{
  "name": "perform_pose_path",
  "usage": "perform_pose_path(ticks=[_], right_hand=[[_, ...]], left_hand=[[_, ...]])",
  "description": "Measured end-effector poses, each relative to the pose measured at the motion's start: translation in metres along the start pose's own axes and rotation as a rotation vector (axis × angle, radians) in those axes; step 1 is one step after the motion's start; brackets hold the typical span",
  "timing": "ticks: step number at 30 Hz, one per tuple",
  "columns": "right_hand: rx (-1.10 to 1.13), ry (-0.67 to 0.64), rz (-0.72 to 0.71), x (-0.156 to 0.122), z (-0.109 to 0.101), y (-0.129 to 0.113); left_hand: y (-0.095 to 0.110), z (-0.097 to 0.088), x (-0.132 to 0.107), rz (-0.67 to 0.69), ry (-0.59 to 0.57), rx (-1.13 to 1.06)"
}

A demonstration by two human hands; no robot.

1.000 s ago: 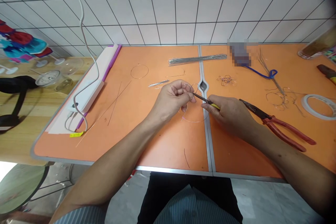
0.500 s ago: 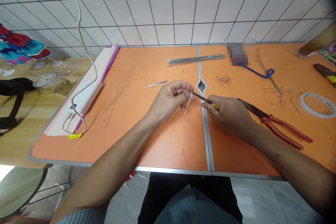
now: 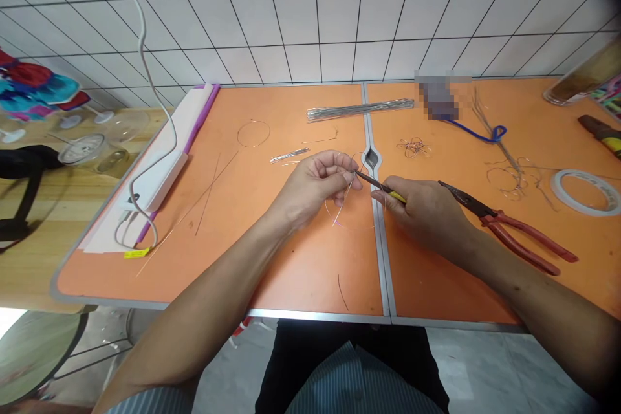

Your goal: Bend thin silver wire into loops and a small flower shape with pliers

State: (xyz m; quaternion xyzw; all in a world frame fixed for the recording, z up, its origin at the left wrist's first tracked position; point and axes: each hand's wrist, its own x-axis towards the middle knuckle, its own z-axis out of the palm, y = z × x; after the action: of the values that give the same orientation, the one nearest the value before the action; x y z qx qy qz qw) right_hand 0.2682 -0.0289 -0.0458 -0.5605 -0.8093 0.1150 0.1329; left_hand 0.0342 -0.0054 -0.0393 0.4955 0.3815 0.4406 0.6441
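Observation:
My left hand (image 3: 324,180) pinches a thin wire (image 3: 343,204) between thumb and fingers above the table's middle seam. Part of that wire curves in a loop below the fingers; its exact shape is hard to make out. In my right hand (image 3: 418,202) are slim pliers with dark jaws (image 3: 367,178) and a yellow-and-black handle, mostly covered by the palm. The jaw tips meet the wire at my left fingertips. Red-handled pliers (image 3: 499,223) lie just right of my right hand.
On the orange table (image 3: 291,272) lie a bundle of straight wires (image 3: 359,110), a wire ring (image 3: 253,121), tangled wire (image 3: 412,147), a tape roll (image 3: 557,197) and a white power strip (image 3: 167,184). A blue twisted cord (image 3: 478,136) lies at the back right.
Both hands hold almost the same pose, with the plier tips still at the wire. The wire below my left fingers has shifted slightly.

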Motion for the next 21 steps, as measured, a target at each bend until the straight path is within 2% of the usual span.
perform_pose_path(ticks=[13,21], right_hand=[[-0.107,0.030,0.007,-0.0009,0.0027,-0.0059],[-0.039,0.008,-0.001,0.0030,-0.0007,-0.0069]], left_hand=[[-0.0002,0.0041,-0.0013,-0.068,0.064,-0.064],[0.0077,0.0029,-0.0018,-0.090,0.106,-0.094]])
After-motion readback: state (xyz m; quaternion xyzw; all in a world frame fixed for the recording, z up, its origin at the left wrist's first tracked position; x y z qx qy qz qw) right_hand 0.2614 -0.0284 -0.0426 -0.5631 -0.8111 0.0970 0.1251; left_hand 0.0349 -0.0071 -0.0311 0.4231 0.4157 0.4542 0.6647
